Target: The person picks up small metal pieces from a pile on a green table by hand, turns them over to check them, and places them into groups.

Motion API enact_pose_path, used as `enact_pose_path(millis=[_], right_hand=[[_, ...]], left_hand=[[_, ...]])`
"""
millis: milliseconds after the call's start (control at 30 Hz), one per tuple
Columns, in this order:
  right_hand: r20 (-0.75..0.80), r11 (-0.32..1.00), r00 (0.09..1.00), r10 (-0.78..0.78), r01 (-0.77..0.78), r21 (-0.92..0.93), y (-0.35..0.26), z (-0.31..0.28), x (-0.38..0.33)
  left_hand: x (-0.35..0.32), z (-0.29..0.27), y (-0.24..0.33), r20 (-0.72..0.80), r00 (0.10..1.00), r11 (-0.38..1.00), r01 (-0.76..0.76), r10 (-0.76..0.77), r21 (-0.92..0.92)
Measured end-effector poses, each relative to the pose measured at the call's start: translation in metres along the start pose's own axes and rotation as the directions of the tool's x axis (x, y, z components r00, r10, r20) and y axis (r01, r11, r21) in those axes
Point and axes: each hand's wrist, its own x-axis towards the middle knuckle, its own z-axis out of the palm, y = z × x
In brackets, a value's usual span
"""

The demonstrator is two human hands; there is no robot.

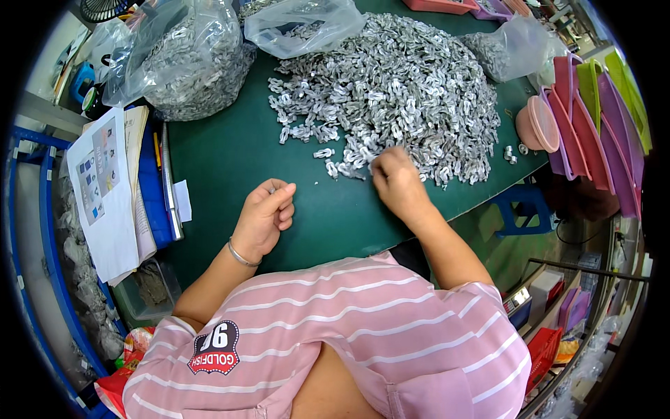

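Observation:
A large heap of small silver-grey metal parts (412,91), looped in shape, lies on the green tabletop (230,153). My right hand (399,183) is at the near edge of this heap, its fingers curled down and closed among the parts; whatever lies under the fingertips is hidden. Left of it, a few loose metal parts (335,167) lie apart from the heap. My left hand (264,218) is held over the table nearer to me, thumb pressed to the curled fingers. Anything in that grip is too small or hidden to make out.
A clear plastic bag (195,70) full of similar parts stands back left, with another open bag (303,28) behind the heap. Right are a pink tub (537,124) and stacked coloured trays (593,126). Papers (105,188) line the left edge; a blue stool (523,209) stands below right.

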Motion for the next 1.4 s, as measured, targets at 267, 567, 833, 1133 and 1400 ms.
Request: enact_pose_path(millis=[267, 567, 833, 1133, 1400], right_hand=[[0.329, -0.114, 0.829, 0.452, -0.312, 0.943, -0.009, -0.018, 0.034], [-0.635, 0.657, 0.635, 0.440, 0.254, 0.710, 0.062, -0.164, 0.147], [-0.814, 0.861, 0.496, 0.303, -0.509, 0.011, 0.183, -0.258, 0.209], [-0.080, 0.981, 0.991, -0.104, 0.116, 0.155, -0.012, -0.060, 0.084], [0.143, 0.924, 0.973, -0.182, 0.120, 0.362, -0.047, 0.016, 0.003]], left_hand=[[-0.004, 0.002, 0.001, 0.020, 1.000, 0.996, 0.006, -0.004, -0.094], [-0.003, -0.008, 0.003, 0.000, 1.000, 0.983, 0.002, -0.002, -0.184], [-0.001, -0.003, 0.001, 0.009, 1.000, 0.984, -0.004, 0.006, -0.176], [0.002, -0.008, 0.000, -0.008, 0.997, 0.985, -0.080, 0.080, -0.153], [0.009, -0.002, -0.009, 0.013, 0.997, 0.955, -0.063, 0.070, -0.289]])
